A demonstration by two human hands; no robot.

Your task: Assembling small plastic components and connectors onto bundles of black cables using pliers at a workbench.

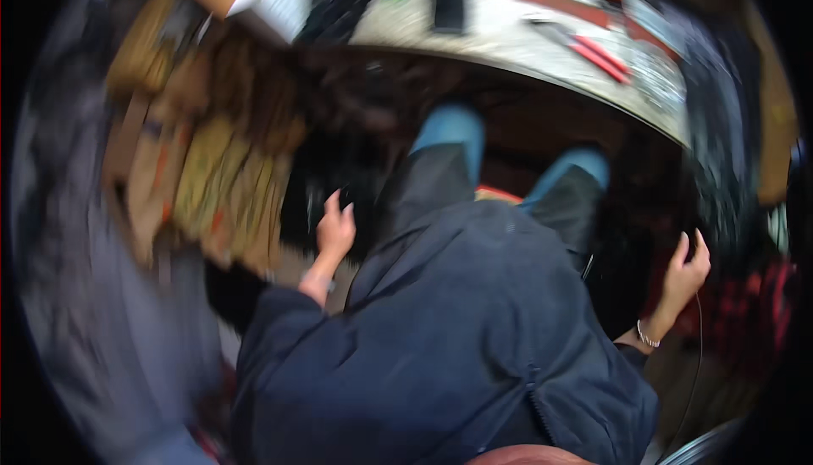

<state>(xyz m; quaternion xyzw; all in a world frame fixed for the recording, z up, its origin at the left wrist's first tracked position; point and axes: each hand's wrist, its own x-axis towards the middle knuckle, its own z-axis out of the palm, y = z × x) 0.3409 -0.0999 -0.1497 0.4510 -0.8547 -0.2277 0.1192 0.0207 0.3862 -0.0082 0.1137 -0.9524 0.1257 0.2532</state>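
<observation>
Beside my left thigh hangs my left hand (336, 229), its fingers apart and nothing seen in it. Out to the right of my lap, my right hand (688, 274) is raised with thumb and fingers spread, also holding nothing. A pale bracelet (647, 335) circles the right wrist, and a thin dark cable (700, 355) runs down from beside that hand. Pliers with red handles (600, 58) lie on the light worktable (500, 46), beyond both hands. A black phone (449, 1) rests on the same table, near its front edge.
At the left stand several brown cardboard pieces (229, 177), with a white box (273, 3) above them. A reddish-brown strip (555, 3) and clear plastic (659, 75) lie on the table. Dark plastic bags (720, 135) hang at its right. Much is blurred.
</observation>
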